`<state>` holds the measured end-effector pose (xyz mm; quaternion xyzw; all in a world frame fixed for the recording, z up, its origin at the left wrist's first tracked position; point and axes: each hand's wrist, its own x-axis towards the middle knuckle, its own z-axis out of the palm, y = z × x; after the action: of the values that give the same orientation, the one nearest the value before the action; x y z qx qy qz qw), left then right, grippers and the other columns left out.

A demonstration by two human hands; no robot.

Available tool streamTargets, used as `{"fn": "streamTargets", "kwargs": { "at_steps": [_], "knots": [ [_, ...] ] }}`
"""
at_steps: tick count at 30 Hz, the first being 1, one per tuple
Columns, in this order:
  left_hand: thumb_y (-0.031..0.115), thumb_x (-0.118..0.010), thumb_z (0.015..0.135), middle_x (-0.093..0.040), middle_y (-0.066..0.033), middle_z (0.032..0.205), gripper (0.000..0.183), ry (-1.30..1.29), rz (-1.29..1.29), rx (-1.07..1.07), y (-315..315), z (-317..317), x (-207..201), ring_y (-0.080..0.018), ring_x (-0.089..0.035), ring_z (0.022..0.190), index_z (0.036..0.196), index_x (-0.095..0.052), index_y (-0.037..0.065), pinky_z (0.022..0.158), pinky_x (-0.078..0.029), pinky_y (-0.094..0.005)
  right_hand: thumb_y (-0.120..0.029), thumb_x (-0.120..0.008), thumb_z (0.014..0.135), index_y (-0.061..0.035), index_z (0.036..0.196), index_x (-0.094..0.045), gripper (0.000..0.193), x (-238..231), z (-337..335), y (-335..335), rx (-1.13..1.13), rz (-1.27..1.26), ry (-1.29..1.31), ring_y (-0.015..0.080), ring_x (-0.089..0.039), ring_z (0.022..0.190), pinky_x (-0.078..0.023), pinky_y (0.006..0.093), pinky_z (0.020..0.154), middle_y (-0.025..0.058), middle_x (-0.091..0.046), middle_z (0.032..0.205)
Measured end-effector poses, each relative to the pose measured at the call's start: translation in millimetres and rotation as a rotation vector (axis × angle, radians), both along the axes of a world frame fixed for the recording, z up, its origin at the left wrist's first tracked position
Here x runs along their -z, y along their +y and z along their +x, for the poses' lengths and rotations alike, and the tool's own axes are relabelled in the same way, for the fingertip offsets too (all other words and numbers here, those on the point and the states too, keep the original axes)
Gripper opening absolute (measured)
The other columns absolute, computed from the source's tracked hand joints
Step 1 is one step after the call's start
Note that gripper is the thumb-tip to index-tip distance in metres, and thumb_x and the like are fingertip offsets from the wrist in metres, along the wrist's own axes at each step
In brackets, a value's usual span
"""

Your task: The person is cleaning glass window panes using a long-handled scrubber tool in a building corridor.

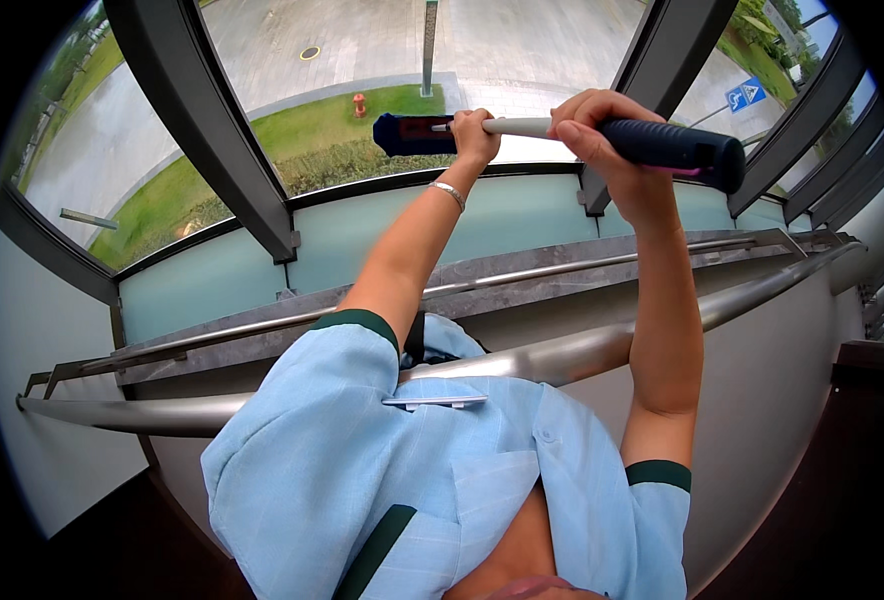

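Note:
Both my hands hold one long tool in front of the window. It has a pale shaft (522, 127), a thick dark blue ribbed handle (667, 145) at the right and a dark blue head (407, 134) with a dark red part at the left. Its exact kind does not show. My left hand (476, 138) is closed round the shaft just beside the head. My right hand (612, 140) is closed where the shaft meets the handle, with the arm raised. A silver bracelet (448, 193) circles my left wrist.
A thick metal handrail (562, 358) crosses in front of my body, with a thinner rail (522, 279) beyond it. Dark window frames (207, 130) divide the slanting glass. Outside lie grass (327, 130), paving, a red hydrant (359, 105) and a blue sign (746, 94).

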<state>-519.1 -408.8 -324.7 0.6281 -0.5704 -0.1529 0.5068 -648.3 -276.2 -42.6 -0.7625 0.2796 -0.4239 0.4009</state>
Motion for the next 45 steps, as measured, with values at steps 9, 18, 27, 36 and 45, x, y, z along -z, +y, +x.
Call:
{"fn": "streamTargets", "kwargs": {
  "at_steps": [9, 18, 27, 36, 45],
  "knots": [
    [0.013, -0.076, 0.068, -0.051, -0.0127, 0.109, 0.021, 0.193, 0.508, -0.135, 30, 27, 105, -0.0339, -0.055, 0.096, 0.085, -0.065, 0.018, 0.083, -0.049, -0.0388, -0.013, -0.072, 0.083, -0.0049, 0.088, -0.062, 0.013, 77, 34, -14, -0.076, 0.343, 0.247, 0.0198, -0.059, 0.105, -0.046, 0.0334, 0.091, 0.0037, -0.064, 0.092],
    [0.016, -0.072, 0.075, -0.054, -0.0056, 0.107, 0.011, 0.175, 0.196, -0.236, 38, -5, 48, -0.0288, -0.049, 0.105, 0.08, -0.062, 0.016, 0.088, -0.039, -0.0435, -0.009, -0.07, 0.085, -0.002, 0.079, -0.061, 0.013, 37, 16, 6, -0.002, 0.137, 0.002, 0.0183, -0.063, 0.086, -0.049, 0.0301, 0.08, 0.0065, -0.064, 0.081],
    [0.006, -0.07, 0.077, -0.061, -0.0002, 0.084, 0.013, 0.176, -0.598, 0.224, 78, -52, -174, -0.0207, -0.057, 0.097, 0.08, -0.059, 0.012, 0.095, -0.026, -0.0468, -0.034, -0.07, 0.084, -0.0086, 0.074, -0.057, 0.03, -114, -42, 110, -0.087, -0.664, -0.149, 0.0188, -0.062, 0.059, -0.039, 0.0245, 0.048, 0.002, -0.059, 0.06],
    [0.01, -0.072, 0.069, -0.058, 0.0008, 0.095, 0.016, 0.021, -0.902, 0.174, 20, -46, -326, -0.0237, -0.05, 0.106, 0.079, -0.063, 0.017, 0.096, -0.024, -0.0473, -0.023, -0.071, 0.083, -0.0109, 0.078, -0.056, 0.02, -105, -60, 164, 0.14, -1.057, -0.019, 0.0208, -0.066, 0.074, -0.046, 0.0278, 0.06, 0.0022, -0.063, 0.07],
    [0.035, -0.082, 0.062, -0.059, -0.0004, 0.117, 0.049, -0.357, -0.776, -0.105, -98, -11, -454, -0.0242, -0.051, 0.115, 0.106, -0.065, 0.021, 0.09, -0.034, -0.0416, -0.003, -0.073, 0.079, -0.0052, 0.089, -0.059, 0.017, -129, -46, -33, 0.212, -1.174, -0.026, 0.0314, -0.061, 0.107, -0.049, 0.0409, 0.094, 0.0111, -0.065, 0.096]
  ]
}}
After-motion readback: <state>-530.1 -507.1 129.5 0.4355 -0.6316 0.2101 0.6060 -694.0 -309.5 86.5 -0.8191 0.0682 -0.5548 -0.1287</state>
